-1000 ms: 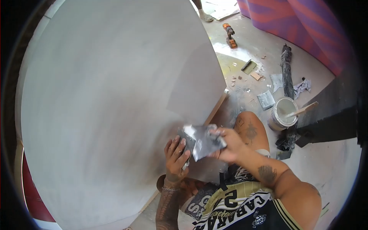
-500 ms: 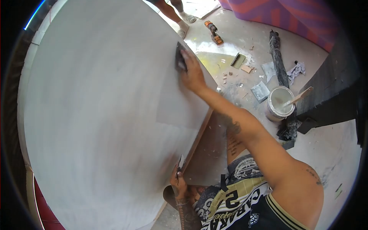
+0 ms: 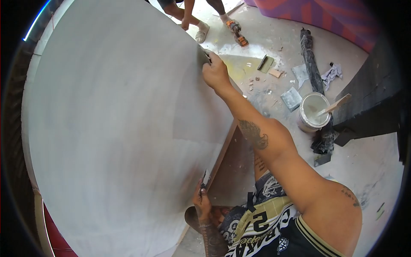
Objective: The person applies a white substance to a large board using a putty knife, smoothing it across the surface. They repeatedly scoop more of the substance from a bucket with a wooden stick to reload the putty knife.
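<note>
A large pale grey-white panel with smeared, cloudy marks fills the left and middle of the view. At its upper right edge my right hand is closed around a dark flat spreader, whose blade is against or very near the surface; my fingers partly hide it. Lower down, beside the panel's right edge, my left hand grips a putty knife, its narrow blade pointing up.
To the right stands a bucket of pale paste with a wooden stick. A green-grey scraper, a cordless drill, a wrapped black roll and a crumpled rag lie on the floor. Another person's legs are beyond the panel.
My right hand has moved slightly up to the panel's edge, turning the spreader. The other person has shifted, and their arm now reaches down by the panel. My left hand has barely moved.
</note>
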Available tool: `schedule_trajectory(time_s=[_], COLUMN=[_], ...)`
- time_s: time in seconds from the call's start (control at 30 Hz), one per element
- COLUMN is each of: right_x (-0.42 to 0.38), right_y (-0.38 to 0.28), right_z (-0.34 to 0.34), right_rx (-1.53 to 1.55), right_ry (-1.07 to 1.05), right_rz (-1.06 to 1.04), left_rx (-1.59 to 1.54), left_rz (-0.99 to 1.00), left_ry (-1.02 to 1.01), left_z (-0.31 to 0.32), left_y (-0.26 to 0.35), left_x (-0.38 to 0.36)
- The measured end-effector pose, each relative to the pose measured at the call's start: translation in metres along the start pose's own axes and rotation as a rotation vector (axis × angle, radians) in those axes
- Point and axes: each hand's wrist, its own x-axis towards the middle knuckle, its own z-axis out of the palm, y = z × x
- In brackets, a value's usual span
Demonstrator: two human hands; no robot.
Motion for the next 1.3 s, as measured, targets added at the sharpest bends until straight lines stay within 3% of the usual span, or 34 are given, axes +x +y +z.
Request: schedule_trajectory(time_s=[0.2, 0.3, 0.4, 0.5, 0.7, 0.93, 1.0, 1.1, 1.2, 1.23, 1.3], right_x=[-0.048, -0.066, -0.054, -0.024, -0.018, -0.018, -0.018, -0.037, -0.053, -0.052, -0.039], right_y=[-0.006, 0.009, 0.026, 0.036, 0.047, 0.044, 0.04, 0.03, 0.037, 0.042, 0.049], right_z=[-0.003, -0.027, -0.033, -0.02, 0.004, 0.013, 0.01, -0.01, -0.026, -0.026, -0.019], right_rx=[-0.148, -0.093, -0.165, -0.153, -0.224, -0.226, -0.235, -0.187, -0.114, -0.117, -0.158], right_ry=[-0.125, -0.419, -0.147, 0.031, 0.073, 0.114, 0.09, -0.139, -0.261, -0.168, -0.007], right_rz=[-0.45, -0.471, -0.297, -0.341, -0.372, -0.349, -0.324, -0.304, -0.325, -0.304, -0.275], left_rx=[-0.03, -0.013, -0.023, -0.061, 0.063, 0.001, 0.003, 0.014, 0.029, 0.041, 0.022], left_rz=[0.059, 0.025, 0.001, 0.058, -0.068, 0.151, 0.104, 0.173, 0.067, -0.012, 0.035], left_ry=[-0.02, -0.045, -0.044, -0.024, -0.022, 0.068, 0.055, 0.074, 0.009, -0.027, -0.005], left_z=[0.006, 0.005, 0.007, 0.01, 0.004, 0.003, 0.001, 0.005, 0.004, 0.002, 0.003], left_y=[0.015, 0.016, 0.011, 0.018, 0.022, 0.001, 0.007, 0.003, 0.007, 0.009, -0.001], left_x=[-0.002, 0.0, 0.001, -0.004, -0.014, -0.018, -0.019, -0.015, -0.011, -0.012, -0.01])
